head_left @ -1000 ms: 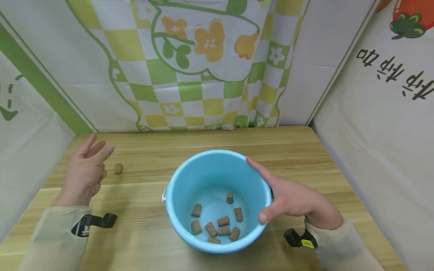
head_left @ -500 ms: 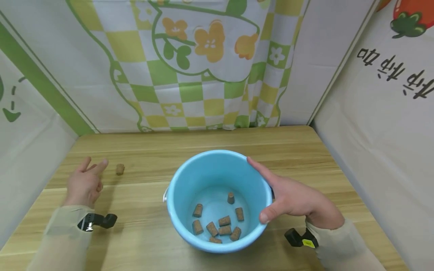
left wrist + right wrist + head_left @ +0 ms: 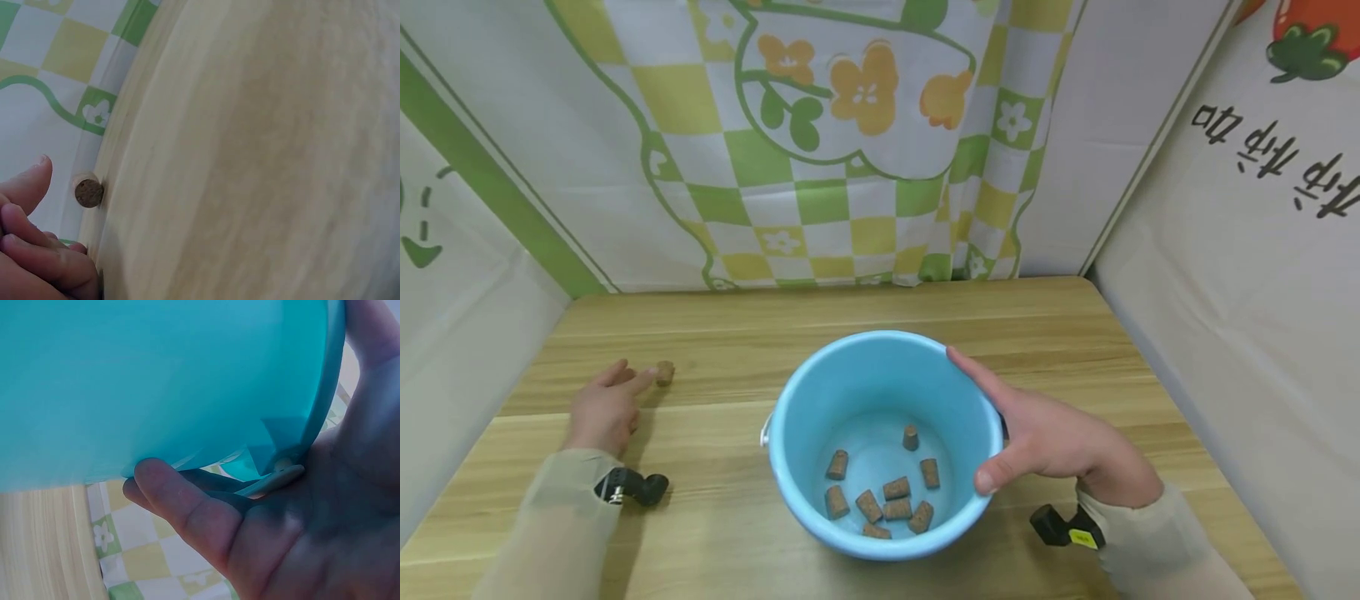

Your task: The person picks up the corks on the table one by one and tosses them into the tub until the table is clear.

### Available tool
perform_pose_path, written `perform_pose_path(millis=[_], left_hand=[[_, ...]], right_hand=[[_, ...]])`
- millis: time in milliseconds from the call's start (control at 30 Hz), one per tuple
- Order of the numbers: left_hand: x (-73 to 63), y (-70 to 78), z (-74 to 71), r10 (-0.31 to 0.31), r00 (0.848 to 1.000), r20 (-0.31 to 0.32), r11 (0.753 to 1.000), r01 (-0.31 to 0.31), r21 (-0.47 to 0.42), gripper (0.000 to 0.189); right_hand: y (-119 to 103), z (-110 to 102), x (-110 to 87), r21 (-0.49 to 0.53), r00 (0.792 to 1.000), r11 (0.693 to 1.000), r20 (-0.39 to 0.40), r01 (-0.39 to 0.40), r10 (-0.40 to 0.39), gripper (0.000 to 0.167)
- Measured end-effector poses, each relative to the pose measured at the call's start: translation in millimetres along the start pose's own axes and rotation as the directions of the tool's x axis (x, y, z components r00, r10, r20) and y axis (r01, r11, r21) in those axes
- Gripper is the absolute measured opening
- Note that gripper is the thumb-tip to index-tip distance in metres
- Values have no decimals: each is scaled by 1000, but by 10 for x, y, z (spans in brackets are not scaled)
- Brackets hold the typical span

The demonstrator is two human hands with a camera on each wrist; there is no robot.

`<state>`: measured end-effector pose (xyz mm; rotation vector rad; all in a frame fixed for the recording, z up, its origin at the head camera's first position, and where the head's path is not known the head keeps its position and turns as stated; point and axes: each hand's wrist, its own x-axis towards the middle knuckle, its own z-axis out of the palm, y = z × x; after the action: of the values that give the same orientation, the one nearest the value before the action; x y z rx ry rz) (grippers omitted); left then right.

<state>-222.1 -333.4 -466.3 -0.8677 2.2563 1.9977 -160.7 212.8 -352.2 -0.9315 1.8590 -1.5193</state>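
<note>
A light blue bucket (image 3: 793, 500) stands on the table with several brown corks (image 3: 897, 490) lying on its floor. My right hand (image 3: 1048, 437) holds it by the right side of the rim, thumb on the near part and a finger at the far part. Seen from the right wrist, the other fingers (image 3: 187, 512) lie along the outer wall by the handle. One lone cork (image 3: 665, 373) stands upright at the table's left. Just beside it is my left hand (image 3: 604, 412), thumb reaching toward the cork. The left wrist view shows this cork (image 3: 89, 192) apart from the thumb and fingers.
The wooden table (image 3: 722, 467) ends at the back against a green and yellow checkered cloth (image 3: 820, 200). White printed panels (image 3: 1210, 275) rise along both sides. A white handle joint (image 3: 765, 431) juts from the bucket's left side.
My left hand has come down from above the table, then moved right to the lone cork. My right hand and the bucket have stayed in place.
</note>
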Motion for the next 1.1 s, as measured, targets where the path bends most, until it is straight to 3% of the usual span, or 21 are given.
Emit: perform_pose_path(millis=[167, 400, 467, 667, 1100], left_hand=[[8, 21, 70, 10, 999, 34, 996, -13, 89, 95], [45, 53, 154, 6, 999, 36, 999, -8, 49, 89], [48, 55, 173, 21, 999, 37, 996, -24, 84, 85], [61, 59, 210, 52, 997, 54, 967, -64, 248, 75], [63, 87, 244, 54, 996, 71, 937, -75, 342, 51]], right_hand=[[21, 1, 7, 10, 1000, 1000, 7, 12, -12, 125], [21, 0, -5, 9, 1000, 1000, 6, 13, -13, 124], [11, 0, -7, 4, 1000, 1000, 0, 7, -7, 124], [4, -5, -8, 0, 1000, 1000, -3, 3, -3, 126], [31, -7, 1, 28, 1000, 1000, 13, 4, -4, 124]])
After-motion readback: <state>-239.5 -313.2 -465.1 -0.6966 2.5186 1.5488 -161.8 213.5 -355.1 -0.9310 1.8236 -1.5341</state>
